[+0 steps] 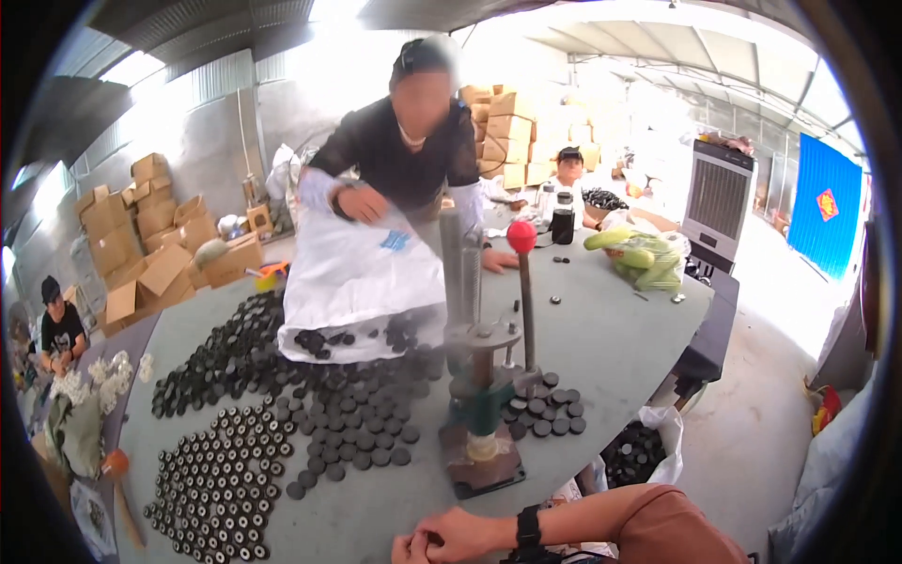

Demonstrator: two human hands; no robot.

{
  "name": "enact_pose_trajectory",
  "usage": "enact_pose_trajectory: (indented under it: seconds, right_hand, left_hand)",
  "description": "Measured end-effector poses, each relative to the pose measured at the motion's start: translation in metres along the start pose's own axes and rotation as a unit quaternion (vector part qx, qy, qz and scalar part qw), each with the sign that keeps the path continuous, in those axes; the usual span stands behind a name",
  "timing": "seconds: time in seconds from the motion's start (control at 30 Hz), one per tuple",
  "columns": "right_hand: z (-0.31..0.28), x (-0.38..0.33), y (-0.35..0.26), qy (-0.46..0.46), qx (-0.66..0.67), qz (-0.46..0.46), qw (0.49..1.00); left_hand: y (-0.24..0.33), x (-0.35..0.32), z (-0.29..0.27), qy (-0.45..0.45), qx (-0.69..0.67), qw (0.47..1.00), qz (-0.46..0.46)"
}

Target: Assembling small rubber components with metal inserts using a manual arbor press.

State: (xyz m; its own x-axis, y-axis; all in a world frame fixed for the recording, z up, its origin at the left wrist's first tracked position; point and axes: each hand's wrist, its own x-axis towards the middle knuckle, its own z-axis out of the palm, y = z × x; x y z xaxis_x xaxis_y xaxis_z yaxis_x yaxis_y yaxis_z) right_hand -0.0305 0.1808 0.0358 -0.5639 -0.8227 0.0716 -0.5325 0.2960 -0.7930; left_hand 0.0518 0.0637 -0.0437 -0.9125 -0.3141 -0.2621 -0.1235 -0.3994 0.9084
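My right hand (pixel 460 534) lies at the lower edge of the grey table (pixel 620 338), fingers curled, a black watch (pixel 528 526) on its wrist. My left hand (pixel 409 549) touches it, mostly cut off by the picture's edge. Nothing shows in either hand. Just beyond them stands a small hand press (pixel 479 404) with a red-knobbed lever (pixel 521 236). Flat black discs (pixel 362 423) lie spread left of the press, and a smaller cluster of discs (pixel 545 409) lies to its right. Black ring-shaped parts (pixel 221 484) stand in rows at the near left.
Across the table a person (pixel 413 141) holds a white sack (pixel 352 277) with discs spilling from it. A bag of black discs (pixel 639 453) hangs at the table's right edge. Green fruit (pixel 639 256), a black bottle (pixel 562 224), cardboard boxes (pixel 141 235), a cooler (pixel 716 202) and two other people surround the table.
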Motion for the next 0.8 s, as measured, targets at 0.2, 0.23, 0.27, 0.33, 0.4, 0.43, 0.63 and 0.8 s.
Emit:
enact_pose_trajectory:
  seconds: [0.2, 0.23, 0.27, 0.33, 0.4, 0.43, 0.63, 0.8]
  right_hand:
    - [0.011, -0.008, 0.005, 0.052, 0.001, 0.028, 0.998]
    - [0.007, -0.009, 0.000, 0.065, 0.001, 0.011, 0.998]
    - [0.006, -0.009, 0.005, 0.075, 0.016, -0.011, 0.997]
    - [0.007, -0.003, 0.018, 0.055, 0.073, -0.005, 0.996]
    - [-0.001, 0.002, 0.022, 0.033, 0.094, 0.014, 0.995]
    - [-0.006, 0.003, 0.023, 0.005, 0.101, 0.017, 0.995]
    - [-0.012, -0.008, 0.017, -0.005, 0.128, -0.013, 0.992]
    - [-0.005, -0.026, 0.017, 0.074, -0.009, -0.102, 0.992]
  left_hand:
    - [0.025, -0.010, 0.026, 0.065, -0.105, 0.989, -0.085]
    - [0.020, -0.011, 0.021, 0.044, -0.077, 0.994, -0.062]
    - [0.017, -0.008, 0.017, 0.013, -0.051, 0.998, -0.038]
    - [0.025, -0.005, 0.015, 0.010, -0.027, 0.997, -0.066]
    - [0.036, -0.001, 0.020, -0.004, -0.008, 0.997, -0.074]
    - [0.042, -0.002, 0.023, -0.008, 0.003, 0.996, -0.086]
    - [0.057, -0.008, 0.021, -0.063, -0.001, 0.994, -0.089]
    - [0.062, -0.007, 0.021, -0.056, -0.021, 0.993, -0.103]
